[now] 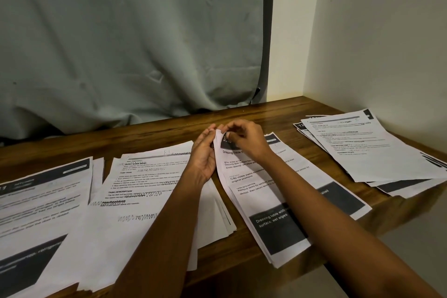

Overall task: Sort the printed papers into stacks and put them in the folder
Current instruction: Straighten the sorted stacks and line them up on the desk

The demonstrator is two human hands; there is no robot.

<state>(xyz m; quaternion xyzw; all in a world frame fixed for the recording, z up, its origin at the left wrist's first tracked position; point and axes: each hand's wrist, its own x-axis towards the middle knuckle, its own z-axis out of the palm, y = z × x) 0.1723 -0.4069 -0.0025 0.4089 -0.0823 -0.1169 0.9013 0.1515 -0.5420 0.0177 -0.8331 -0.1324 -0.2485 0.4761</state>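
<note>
Printed papers lie in several stacks on a wooden table. At the centre sits a stack headed "Dressing Table", with dark header and footer blocks. Its top-left corner is lifted. My left hand and my right hand both pinch that raised corner, fingertips close together. To the left lies a text-page stack, partly under my left forearm. A third stack with a dark block fills the far left. A fanned stack rests at the right edge. No folder is visible.
A grey curtain hangs behind the table's far edge. A pale wall borders the table on the right. The table's front-right edge drops off near the centre stack, which overhangs it slightly.
</note>
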